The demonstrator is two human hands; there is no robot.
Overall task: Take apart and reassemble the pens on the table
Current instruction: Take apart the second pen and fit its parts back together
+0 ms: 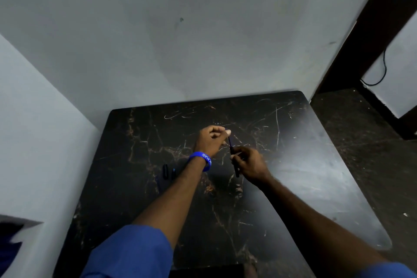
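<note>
Here, mid-frame, the left hand (211,142) pinches a thin refill (229,142); the right hand (250,165) grips the pen barrel (236,170), with loose pen parts (165,171) lying left of them on the table (304,165).

Both my forearms reach forward; my left hand (211,142), wristband (202,160) on its wrist, is pinched closed; my right hand (250,163) is curled shut just beside it.

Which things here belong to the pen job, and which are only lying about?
Job:
- thin refill, pinched by left hand
- dark pen barrel, in right hand
- pen parts on table

Not job:
- blue wristband
- black cable
- table
</note>
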